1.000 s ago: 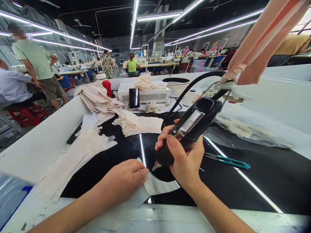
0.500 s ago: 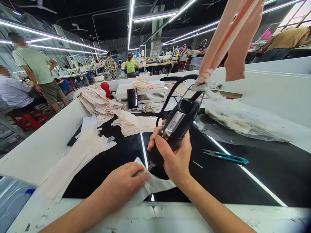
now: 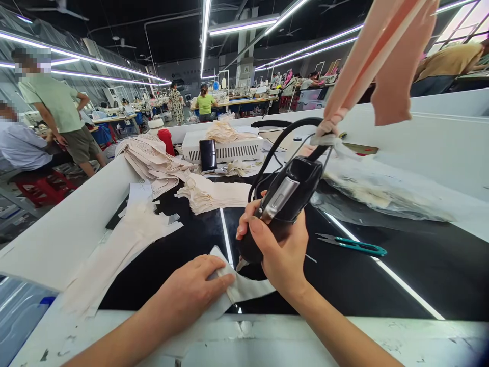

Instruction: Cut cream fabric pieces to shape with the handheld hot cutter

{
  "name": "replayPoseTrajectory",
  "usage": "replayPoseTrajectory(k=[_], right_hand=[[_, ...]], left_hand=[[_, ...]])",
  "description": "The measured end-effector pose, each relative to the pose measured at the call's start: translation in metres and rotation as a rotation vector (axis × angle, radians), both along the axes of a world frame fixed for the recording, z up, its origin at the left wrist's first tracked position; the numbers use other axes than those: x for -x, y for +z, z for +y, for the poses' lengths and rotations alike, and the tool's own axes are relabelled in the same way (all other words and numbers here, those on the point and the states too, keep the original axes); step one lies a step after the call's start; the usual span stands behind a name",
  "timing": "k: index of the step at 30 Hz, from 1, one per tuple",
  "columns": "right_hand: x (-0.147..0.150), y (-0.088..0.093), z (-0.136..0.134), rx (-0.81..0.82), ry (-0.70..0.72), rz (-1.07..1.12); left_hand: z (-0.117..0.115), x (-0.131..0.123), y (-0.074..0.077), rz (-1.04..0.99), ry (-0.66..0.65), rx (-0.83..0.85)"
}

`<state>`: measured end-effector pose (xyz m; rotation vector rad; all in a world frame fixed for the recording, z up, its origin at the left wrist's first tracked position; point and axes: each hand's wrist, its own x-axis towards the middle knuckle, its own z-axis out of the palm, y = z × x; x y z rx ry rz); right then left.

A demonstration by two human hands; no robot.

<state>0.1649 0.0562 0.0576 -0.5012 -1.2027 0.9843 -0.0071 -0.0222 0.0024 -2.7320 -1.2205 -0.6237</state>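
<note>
My right hand (image 3: 280,250) grips a black handheld electric tool (image 3: 284,201) with a silver strip and a black cord. Its metal tip (image 3: 242,263) points down at a pale curved fabric piece (image 3: 244,288) lying on the black table top (image 3: 382,285). My left hand (image 3: 191,290) rests flat on the left part of that fabric piece, fingers pressing it down near the tool tip. The tool's cord hangs from a peach fabric strap (image 3: 367,56) above.
Teal thread snips (image 3: 353,245) lie right of my right hand. A stack of cream fabric pieces (image 3: 214,193), loose cut pieces (image 3: 126,239), a white box unit (image 3: 225,148), a plastic bag (image 3: 385,191) sit further back. Other people work at the left and far back.
The view shifted slightly; my right hand with the tool moved a little left toward my left hand, then edged back right. My left hand stays on the fabric.
</note>
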Motion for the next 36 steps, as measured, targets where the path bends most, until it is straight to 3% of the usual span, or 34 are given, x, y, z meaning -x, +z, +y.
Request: replayPoseTrajectory(k=[12,18,21,23,25,28,33,36], right_hand=[[-0.017,0.008,-0.005,0.016,-0.005,0.012],[-0.033,0.007,-0.011,0.021,-0.052,0.006],[-0.034,0.006,-0.017,0.056,-0.051,-0.004],[-0.033,0.006,-0.019,0.076,-0.025,-0.019],[-0.033,0.005,-0.020,0.082,-0.013,-0.027],[-0.031,0.004,-0.021,0.070,-0.024,-0.050],[-0.030,0.001,-0.020,0.044,-0.035,-0.058],[-0.032,0.003,-0.021,0.048,-0.028,-0.053]], left_hand=[[0.000,0.001,0.008,0.018,-0.006,-0.015],[-0.001,-0.018,0.011,-0.062,-0.052,-0.034],[-0.002,-0.028,0.007,-0.031,-0.061,-0.087],[-0.002,-0.031,0.003,0.033,-0.067,-0.227],[-0.001,-0.030,-0.003,0.053,-0.081,-0.353],[0.000,-0.021,-0.016,0.061,-0.119,-0.408],[0.002,-0.004,-0.040,-0.036,-0.101,-0.262],[-0.002,-0.008,-0.035,-0.033,-0.094,-0.218]])
